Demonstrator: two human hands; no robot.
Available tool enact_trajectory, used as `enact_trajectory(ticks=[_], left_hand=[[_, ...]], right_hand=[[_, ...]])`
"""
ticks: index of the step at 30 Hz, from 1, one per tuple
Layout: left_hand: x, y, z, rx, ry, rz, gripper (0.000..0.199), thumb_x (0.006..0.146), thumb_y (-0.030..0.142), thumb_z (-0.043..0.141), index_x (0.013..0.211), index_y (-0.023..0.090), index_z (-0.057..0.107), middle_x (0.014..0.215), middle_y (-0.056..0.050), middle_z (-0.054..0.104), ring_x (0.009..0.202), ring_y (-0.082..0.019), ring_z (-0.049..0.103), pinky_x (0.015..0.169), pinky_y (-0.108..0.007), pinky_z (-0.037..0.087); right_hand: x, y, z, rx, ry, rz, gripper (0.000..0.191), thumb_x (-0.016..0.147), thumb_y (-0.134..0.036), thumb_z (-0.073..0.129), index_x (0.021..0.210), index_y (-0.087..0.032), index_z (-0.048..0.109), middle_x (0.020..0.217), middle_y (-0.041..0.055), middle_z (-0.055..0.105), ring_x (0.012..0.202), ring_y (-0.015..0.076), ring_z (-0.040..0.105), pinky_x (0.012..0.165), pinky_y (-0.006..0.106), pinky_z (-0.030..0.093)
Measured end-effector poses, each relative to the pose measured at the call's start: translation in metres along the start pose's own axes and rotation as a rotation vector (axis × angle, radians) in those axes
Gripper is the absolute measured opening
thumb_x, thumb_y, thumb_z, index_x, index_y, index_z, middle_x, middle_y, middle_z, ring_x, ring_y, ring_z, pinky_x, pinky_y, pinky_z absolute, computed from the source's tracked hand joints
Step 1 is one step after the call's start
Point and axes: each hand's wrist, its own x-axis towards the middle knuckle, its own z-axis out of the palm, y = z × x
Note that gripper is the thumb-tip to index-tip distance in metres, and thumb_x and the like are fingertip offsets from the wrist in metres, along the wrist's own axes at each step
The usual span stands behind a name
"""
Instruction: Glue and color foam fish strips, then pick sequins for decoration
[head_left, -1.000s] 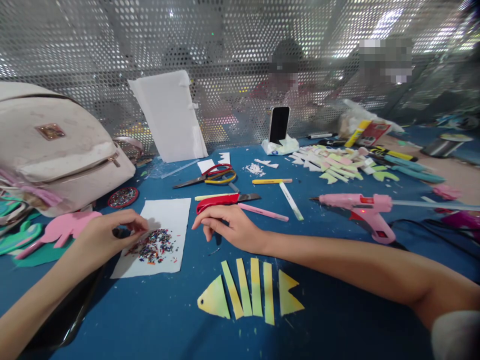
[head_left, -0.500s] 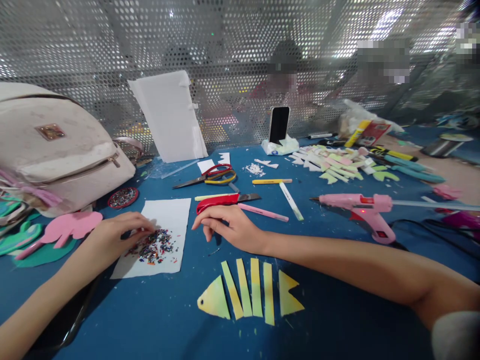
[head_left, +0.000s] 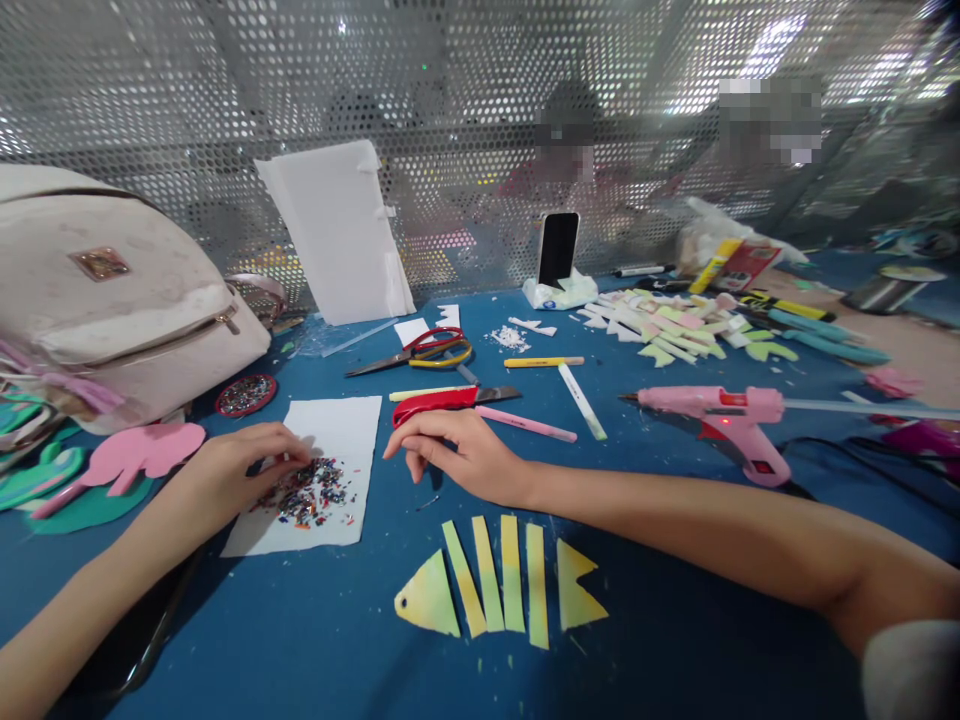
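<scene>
My left hand (head_left: 247, 465) reaches over a white sheet of paper (head_left: 341, 425), thumb and fingertips drawn together at the edge of a heap of tiny multicoloured glittery pieces (head_left: 319, 490). Whatever lies between those fingertips is hidden. My right hand (head_left: 469, 455) hangs loosely bent just in front of a red-handled knife (head_left: 435, 403), its index finger reaching left and nothing visible in its grasp. Below it lies a yellow-green paper fish in separate parts: a head (head_left: 431, 600) with an eye, several strips (head_left: 512, 575) and a notched tail (head_left: 577, 585).
Scissors (head_left: 420, 352), markers (head_left: 544, 362) and a pink glue gun (head_left: 712, 403) with a lit red light lie beyond my hands. A phone (head_left: 559, 250) stands at the back beside paper scraps (head_left: 667, 325). At left are a backpack (head_left: 112, 300) and a pink cutout (head_left: 146, 452).
My left fingertips have shifted very slightly to the right over the glittery pieces. My right hand and the fish parts stay in place.
</scene>
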Motion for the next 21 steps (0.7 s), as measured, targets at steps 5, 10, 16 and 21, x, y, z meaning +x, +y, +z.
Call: enact_trajectory(ticks=[5, 10, 16, 21], left_hand=[[0.0025, -0.0018, -0.0017, 0.013, -0.041, -0.016, 0.019, 0.094, 0.040, 0.057, 0.091, 0.029, 0.073, 0.095, -0.003, 0.073, 0.083, -0.020, 0.069, 0.073, -0.028, 0.052], [0.0028, -0.0052, -0.0019, 0.014, -0.054, -0.020, 0.019, 0.094, 0.041, 0.057, 0.090, 0.029, 0.072, 0.095, -0.003, 0.073, 0.083, -0.021, 0.068, 0.073, -0.029, 0.052], [-0.0009, -0.0089, -0.0017, -0.004, -0.055, -0.031, 0.020, 0.094, 0.043, 0.057, 0.094, 0.031, 0.073, 0.097, -0.002, 0.074, 0.085, -0.020, 0.070, 0.076, -0.028, 0.053], [-0.0048, -0.0071, -0.0014, -0.004, -0.037, -0.048, 0.018, 0.094, 0.042, 0.059, 0.096, 0.032, 0.073, 0.100, -0.001, 0.074, 0.089, -0.020, 0.070, 0.079, -0.028, 0.053]], right_hand=[[-0.0001, -0.0008, 0.0003, 0.000, 0.003, 0.001, 0.028, 0.104, -0.024, 0.044, 0.108, -0.019, 0.071, 0.075, 0.0006, 0.067, 0.070, 0.0104, 0.064, 0.069, 0.023, 0.052], [-0.0004, 0.0005, 0.0004, -0.010, -0.003, 0.002, 0.028, 0.104, -0.026, 0.044, 0.108, -0.019, 0.071, 0.076, 0.0008, 0.067, 0.071, 0.0106, 0.065, 0.070, 0.024, 0.052], [-0.0008, 0.0001, -0.0002, -0.016, -0.009, 0.005, 0.028, 0.104, -0.025, 0.044, 0.108, -0.019, 0.071, 0.075, 0.0006, 0.067, 0.071, 0.0105, 0.065, 0.069, 0.023, 0.052], [-0.0002, -0.0002, -0.0004, -0.019, -0.009, -0.004, 0.029, 0.105, -0.025, 0.043, 0.108, -0.018, 0.071, 0.076, 0.0008, 0.067, 0.071, 0.0105, 0.065, 0.069, 0.024, 0.052]])
